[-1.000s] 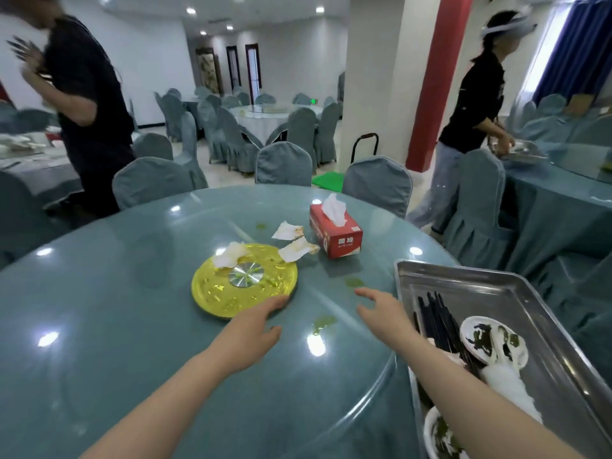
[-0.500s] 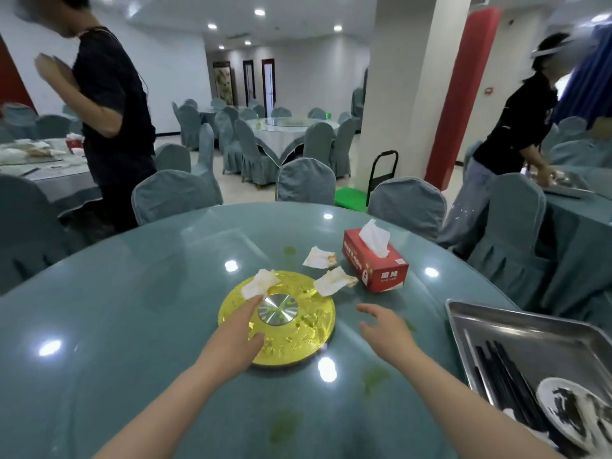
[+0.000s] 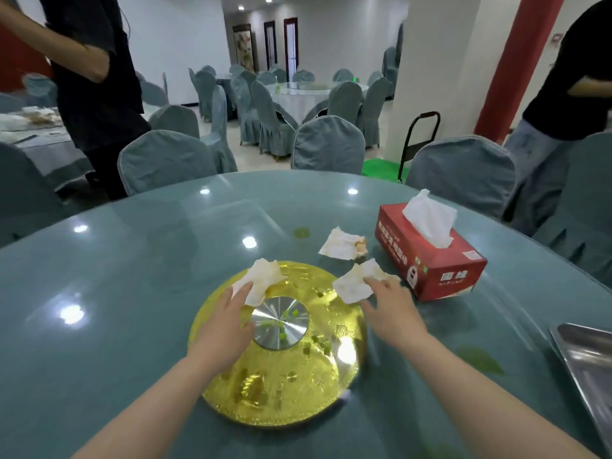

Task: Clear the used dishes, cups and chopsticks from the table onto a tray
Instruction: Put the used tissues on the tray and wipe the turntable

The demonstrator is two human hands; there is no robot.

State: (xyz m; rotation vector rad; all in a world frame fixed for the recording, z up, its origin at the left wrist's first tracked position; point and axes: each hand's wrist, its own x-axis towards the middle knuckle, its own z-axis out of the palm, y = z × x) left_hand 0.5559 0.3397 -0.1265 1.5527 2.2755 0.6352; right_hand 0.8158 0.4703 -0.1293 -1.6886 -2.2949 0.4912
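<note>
A gold round turntable base (image 3: 281, 369) with a silver hub lies on the glass table (image 3: 126, 293), flecked with green scraps. Three crumpled used napkins lie around it. My left hand (image 3: 225, 323) reaches over the base, and its fingertips touch the napkin (image 3: 265, 279) on the far left rim. My right hand (image 3: 390, 309) touches the napkin (image 3: 352, 286) at the base's far right edge, fingers on top and thumb beside it. The third napkin (image 3: 342, 243) lies untouched farther back. Only a corner of the steel tray (image 3: 586, 359) shows at the right edge.
A red tissue box (image 3: 430, 260) stands just right of my right hand. Green sauce smears (image 3: 480, 359) mark the glass. Covered chairs (image 3: 328, 144) ring the table's far side. One person stands at the far left (image 3: 96, 77), another at the far right (image 3: 563, 94).
I have leaned in over the table and both hands moved forward, from hovering near the gold base to touching a napkin each. The tray slid almost out of view on the right.
</note>
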